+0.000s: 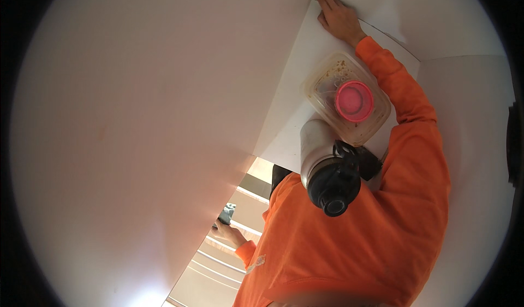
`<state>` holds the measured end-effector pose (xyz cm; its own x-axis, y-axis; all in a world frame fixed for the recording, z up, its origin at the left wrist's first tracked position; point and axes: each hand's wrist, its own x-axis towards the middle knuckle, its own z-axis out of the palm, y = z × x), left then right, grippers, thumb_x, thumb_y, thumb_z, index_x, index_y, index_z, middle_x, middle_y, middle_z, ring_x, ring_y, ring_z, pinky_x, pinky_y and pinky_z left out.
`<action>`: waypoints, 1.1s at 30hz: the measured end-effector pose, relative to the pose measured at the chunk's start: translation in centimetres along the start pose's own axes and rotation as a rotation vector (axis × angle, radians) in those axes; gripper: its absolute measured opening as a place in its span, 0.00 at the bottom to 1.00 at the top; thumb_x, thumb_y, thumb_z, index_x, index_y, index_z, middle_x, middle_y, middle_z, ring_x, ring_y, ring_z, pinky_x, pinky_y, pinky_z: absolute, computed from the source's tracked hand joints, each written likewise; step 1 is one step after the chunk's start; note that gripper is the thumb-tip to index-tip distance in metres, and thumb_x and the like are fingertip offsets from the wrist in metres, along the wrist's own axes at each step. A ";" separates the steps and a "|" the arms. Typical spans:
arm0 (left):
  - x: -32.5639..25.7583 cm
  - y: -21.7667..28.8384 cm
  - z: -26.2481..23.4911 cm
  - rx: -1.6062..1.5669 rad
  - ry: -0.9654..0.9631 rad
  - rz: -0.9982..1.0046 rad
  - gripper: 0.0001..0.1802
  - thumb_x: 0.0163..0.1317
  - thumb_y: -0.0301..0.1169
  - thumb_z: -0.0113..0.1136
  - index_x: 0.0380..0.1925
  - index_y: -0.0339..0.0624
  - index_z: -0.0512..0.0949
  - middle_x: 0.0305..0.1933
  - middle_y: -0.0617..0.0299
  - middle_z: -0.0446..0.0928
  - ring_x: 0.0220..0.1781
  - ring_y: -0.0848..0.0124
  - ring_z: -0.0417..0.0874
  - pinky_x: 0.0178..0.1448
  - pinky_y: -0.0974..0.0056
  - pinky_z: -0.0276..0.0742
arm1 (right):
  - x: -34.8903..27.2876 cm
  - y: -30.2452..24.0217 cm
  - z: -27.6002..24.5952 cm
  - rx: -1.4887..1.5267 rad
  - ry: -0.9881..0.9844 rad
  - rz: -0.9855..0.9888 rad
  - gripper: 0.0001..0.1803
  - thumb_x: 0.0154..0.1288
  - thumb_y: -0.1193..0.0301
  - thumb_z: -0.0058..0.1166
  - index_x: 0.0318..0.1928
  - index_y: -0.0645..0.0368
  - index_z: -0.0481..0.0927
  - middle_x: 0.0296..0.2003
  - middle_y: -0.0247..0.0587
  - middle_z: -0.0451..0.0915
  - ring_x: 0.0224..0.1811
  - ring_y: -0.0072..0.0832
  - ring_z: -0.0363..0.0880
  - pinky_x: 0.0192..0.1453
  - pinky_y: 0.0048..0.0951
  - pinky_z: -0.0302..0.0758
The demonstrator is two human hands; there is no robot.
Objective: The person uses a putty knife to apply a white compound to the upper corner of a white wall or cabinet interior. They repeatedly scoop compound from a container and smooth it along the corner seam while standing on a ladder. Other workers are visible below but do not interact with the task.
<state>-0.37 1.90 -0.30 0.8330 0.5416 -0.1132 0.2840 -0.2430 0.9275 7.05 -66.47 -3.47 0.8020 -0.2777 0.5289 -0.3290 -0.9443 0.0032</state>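
Nearest stood a black-lidded bottle (316, 139), well apart from all fingers. On the white desk (279, 132), nearer to the fingers of the right hand (339, 22), was a clear tub (321, 86) with a pink cup (355, 101). These fingers stretched, slightly apart, at the desk's corner. Lower, the left hand's (229, 234) fingers held a dark object (225, 216).

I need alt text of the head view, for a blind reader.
A person's right hand reaches into the corner of a white surface, past a translucent container with a pink cup and a black-lidded bottle. The left hand, lower left, is at an unclear dark object.
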 end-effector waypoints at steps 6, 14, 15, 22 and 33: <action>-0.1 -0.2 0.0 -0.011 0.006 0.011 0.17 0.67 0.33 0.56 0.48 0.30 0.71 0.45 0.57 0.74 0.44 0.70 0.75 0.49 0.65 0.73 | -0.3 -0.1 0.1 -0.018 0.013 -0.045 0.36 0.61 0.68 0.50 0.70 0.57 0.58 0.44 0.41 0.75 0.47 0.35 0.76 0.40 0.34 0.80; 0.3 -0.7 -0.2 -0.004 -0.009 0.014 0.17 0.67 0.34 0.57 0.47 0.29 0.72 0.44 0.57 0.75 0.42 0.70 0.76 0.44 0.66 0.74 | -0.5 -0.2 0.0 0.046 -0.085 -0.045 0.32 0.67 0.65 0.45 0.70 0.59 0.58 0.43 0.43 0.74 0.45 0.36 0.76 0.42 0.37 0.79; 0.4 -0.7 -0.3 0.008 -0.001 0.005 0.18 0.67 0.34 0.58 0.48 0.29 0.72 0.43 0.57 0.75 0.42 0.70 0.76 0.44 0.66 0.74 | -0.5 -0.2 0.0 0.052 -0.090 -0.041 0.32 0.68 0.64 0.44 0.70 0.59 0.58 0.43 0.43 0.74 0.45 0.36 0.76 0.42 0.37 0.79; 0.7 -0.9 -0.4 -0.059 0.019 -0.006 0.16 0.64 0.28 0.60 0.46 0.26 0.73 0.47 0.52 0.75 0.45 0.66 0.78 0.48 0.60 0.77 | -0.8 0.1 0.8 -0.035 -0.092 -0.049 0.28 0.69 0.62 0.42 0.67 0.58 0.64 0.46 0.42 0.73 0.46 0.34 0.77 0.41 0.37 0.79; 0.0 0.1 0.3 -0.023 0.029 -0.021 0.16 0.64 0.29 0.61 0.46 0.26 0.74 0.46 0.52 0.76 0.44 0.66 0.78 0.46 0.61 0.77 | -1.3 0.8 1.1 0.049 -0.074 -0.087 0.28 0.69 0.63 0.42 0.67 0.58 0.63 0.47 0.45 0.72 0.50 0.38 0.75 0.46 0.41 0.78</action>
<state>-0.23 1.66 -0.34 0.8128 0.5693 -0.1232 0.2906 -0.2131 0.9328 6.28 -67.09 -5.12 0.8613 -0.2052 0.4647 -0.2336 -0.9723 0.0036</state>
